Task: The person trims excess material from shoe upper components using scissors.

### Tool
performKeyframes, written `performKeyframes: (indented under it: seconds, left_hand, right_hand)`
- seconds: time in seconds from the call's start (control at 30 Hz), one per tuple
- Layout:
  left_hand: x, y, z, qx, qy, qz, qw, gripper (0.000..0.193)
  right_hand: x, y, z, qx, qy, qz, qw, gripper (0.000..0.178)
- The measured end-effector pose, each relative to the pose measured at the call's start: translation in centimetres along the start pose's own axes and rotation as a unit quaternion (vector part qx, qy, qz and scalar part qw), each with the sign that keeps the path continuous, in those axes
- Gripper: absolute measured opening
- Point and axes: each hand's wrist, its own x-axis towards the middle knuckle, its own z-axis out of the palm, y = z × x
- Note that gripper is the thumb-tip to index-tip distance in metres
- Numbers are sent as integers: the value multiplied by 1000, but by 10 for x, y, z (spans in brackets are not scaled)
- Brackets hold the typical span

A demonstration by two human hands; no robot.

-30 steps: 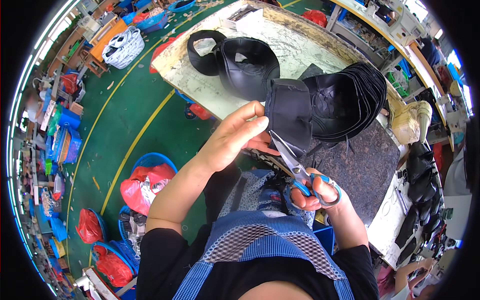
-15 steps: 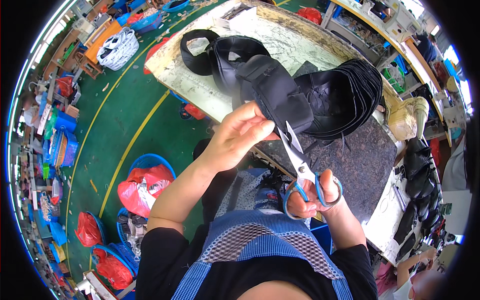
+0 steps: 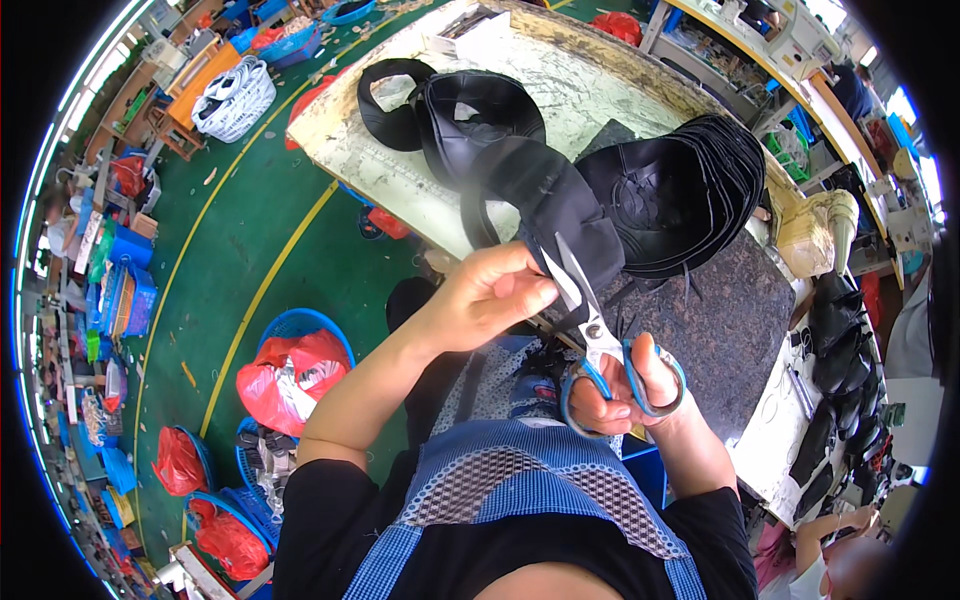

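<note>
My left hand (image 3: pixel 492 298) pinches the near edge of a curved black leather-like piece (image 3: pixel 548 190), probably a shoe upper, held up over the table's front edge. In my right hand (image 3: pixel 625 392) is a pair of scissors (image 3: pixel 600 345) with blue-wrapped handles; fingers and thumb sit in the loops. The blades are parted, their tips against the piece's edge close to my left fingertips. Right of it lies a thick nested stack of black pieces (image 3: pixel 690 200). Behind my left hand stand more black curved pieces (image 3: pixel 470 115) on the worn white table (image 3: pixel 385 185).
A dark stone slab (image 3: pixel 715 340) covers the table's near right part. A cream machine part (image 3: pixel 810 235) stands at its right edge, with black pieces (image 3: pixel 835 370) hanging beyond. Blue baskets with red bags (image 3: pixel 295 375) sit on the green floor at left. Another person's arm (image 3: pixel 835 525) shows lower right.
The black piece has turned and dropped slightly in my left hand, now showing its curved band. The scissors have tilted left, their blades still parted, at the piece's edge.
</note>
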Motion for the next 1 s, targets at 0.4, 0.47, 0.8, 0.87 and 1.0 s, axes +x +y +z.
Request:
performKeyframes:
  seconds: [0.4, 0.47, 0.8, 0.87, 1.0]
  left_hand:
    - [0, -10, 8, 84, -29, 30, 996, 19]
    - [1, -14, 4, 131, -38, 72, 988, 19]
    - [-7, -14, 5, 139, 21, 83, 987, 17]
    - [-10, -8, 8, 224, -32, 82, 971, 14]
    - [-36, 35, -18, 361, -60, 70, 928, 21]
  right_hand:
    - [12, -1, 10, 43, 40, 2, 998, 74]
    - [4, -6, 2, 18, 44, 47, 998, 78]
    - [19, -45, 20, -499, 441, -257, 701, 34]
    - [27, -47, 7, -433, 436, -192, 765, 29]
    - [21, -57, -1, -495, 387, -189, 754, 26]
